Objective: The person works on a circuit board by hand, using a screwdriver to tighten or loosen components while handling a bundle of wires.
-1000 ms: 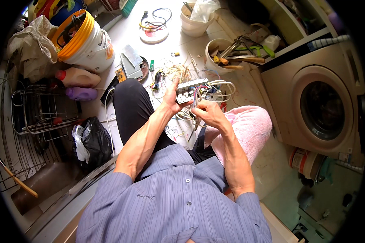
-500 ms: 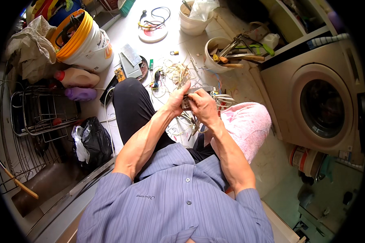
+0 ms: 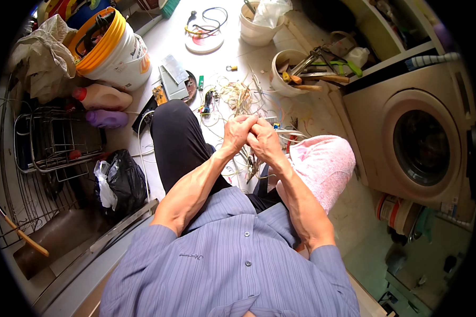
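Observation:
My left hand (image 3: 238,132) and my right hand (image 3: 263,138) meet between my knees, fingers closed on a small electronic unit (image 3: 269,121), mostly hidden behind them. Pale cables (image 3: 290,132) run out from its right side. A tangle of thin wires (image 3: 235,95) lies on the floor beyond my hands. A pink towel (image 3: 322,164) covers my right knee. To the upper left are grey plates (image 3: 175,77), a small green board (image 3: 201,83) and a dark cable bundle (image 3: 208,103).
A washing machine (image 3: 378,132) stands right, a tool bucket (image 3: 280,76) and pale bucket (image 3: 256,29) ahead. Left are stacked buckets (image 3: 113,66), two bottles (image 3: 103,100), a wire rack (image 3: 58,134) and a black bag (image 3: 127,182). A coiled cord (image 3: 206,31) lies at the top.
My two hands have come together over the unit, hiding most of it. My right fingers moved from the hanging cables up onto the unit, and my left fingers now curl further over it.

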Motion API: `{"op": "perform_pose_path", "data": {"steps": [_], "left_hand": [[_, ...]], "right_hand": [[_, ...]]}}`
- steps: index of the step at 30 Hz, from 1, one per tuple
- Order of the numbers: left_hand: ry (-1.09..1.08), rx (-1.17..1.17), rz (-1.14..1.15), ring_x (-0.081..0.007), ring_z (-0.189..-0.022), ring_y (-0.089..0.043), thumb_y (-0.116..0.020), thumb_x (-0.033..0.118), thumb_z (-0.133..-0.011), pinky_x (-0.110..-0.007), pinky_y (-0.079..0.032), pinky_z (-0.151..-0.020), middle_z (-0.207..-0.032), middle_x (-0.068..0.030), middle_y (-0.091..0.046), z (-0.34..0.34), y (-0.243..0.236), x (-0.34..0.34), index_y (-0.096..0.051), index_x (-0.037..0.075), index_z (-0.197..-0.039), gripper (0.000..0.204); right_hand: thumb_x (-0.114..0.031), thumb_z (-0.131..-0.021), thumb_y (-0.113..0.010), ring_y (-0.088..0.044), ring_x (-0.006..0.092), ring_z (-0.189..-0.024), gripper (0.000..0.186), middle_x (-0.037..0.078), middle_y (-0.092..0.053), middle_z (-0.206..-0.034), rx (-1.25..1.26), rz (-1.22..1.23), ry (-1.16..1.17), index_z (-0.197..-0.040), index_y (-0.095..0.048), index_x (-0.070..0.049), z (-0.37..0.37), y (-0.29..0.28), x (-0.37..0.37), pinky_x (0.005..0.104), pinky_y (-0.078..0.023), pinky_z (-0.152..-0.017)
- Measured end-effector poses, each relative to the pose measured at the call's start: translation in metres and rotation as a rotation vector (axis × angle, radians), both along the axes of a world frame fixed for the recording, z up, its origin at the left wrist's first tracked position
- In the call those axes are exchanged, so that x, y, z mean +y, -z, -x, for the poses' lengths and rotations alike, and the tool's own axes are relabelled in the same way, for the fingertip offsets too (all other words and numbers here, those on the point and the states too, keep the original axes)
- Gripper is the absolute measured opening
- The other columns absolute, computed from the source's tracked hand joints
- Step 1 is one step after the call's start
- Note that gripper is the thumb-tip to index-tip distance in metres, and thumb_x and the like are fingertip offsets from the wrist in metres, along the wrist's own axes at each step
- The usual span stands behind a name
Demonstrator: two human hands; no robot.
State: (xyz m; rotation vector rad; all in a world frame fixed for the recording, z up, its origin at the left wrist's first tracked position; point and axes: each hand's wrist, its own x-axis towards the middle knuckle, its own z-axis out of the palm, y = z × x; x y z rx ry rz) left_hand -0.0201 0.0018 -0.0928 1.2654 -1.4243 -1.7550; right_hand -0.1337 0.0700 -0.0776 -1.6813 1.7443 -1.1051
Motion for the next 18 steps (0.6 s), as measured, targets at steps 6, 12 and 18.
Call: {"op": "perform_pose_path", "data": {"steps": [6, 12, 18], "left_hand": [[0.052, 0.066, 0.060, -0.0093, -0.073, -0.066, -0.069, 0.030, -0.089, -0.026, -0.053, -0.065, -0.079, -0.0078, -0.073, -0.003, 0.001, 0.000, -0.075, -0.003, -0.094, 0.034], [0.134, 0.212, -0.279, -0.0086, -0.072, -0.060, -0.070, 0.034, -0.093, -0.025, -0.051, -0.068, -0.084, 0.0000, -0.069, -0.005, 0.012, -0.006, -0.072, 0.000, -0.110, 0.038], [0.036, 0.377, -0.444, -0.0171, -0.103, -0.061, -0.074, 0.029, -0.091, -0.031, -0.052, -0.085, -0.118, -0.0102, -0.065, 0.005, 0.010, 0.001, -0.057, -0.002, -0.137, 0.058]], "right_hand": [[-0.011, -0.087, -0.063, -0.061, 0.0336, -0.088, 0.015, 0.018, -0.063, -0.092, -0.171, -0.094, 0.007, -0.083, -0.067, 0.003, 0.004, -0.006, 0.009, 0.0414, -0.050, -0.079], [-0.013, -0.092, -0.063, -0.065, 0.0355, -0.086, 0.013, 0.017, -0.066, -0.089, 0.140, -0.128, 0.090, -0.092, -0.067, -0.001, -0.006, -0.021, 0.021, 0.0438, -0.052, -0.079], [-0.021, -0.094, -0.058, -0.066, 0.0432, -0.083, 0.021, 0.022, -0.069, -0.089, 0.102, -0.233, 0.101, -0.092, -0.067, -0.002, -0.008, -0.018, 0.019, 0.0513, -0.052, -0.075]]}}
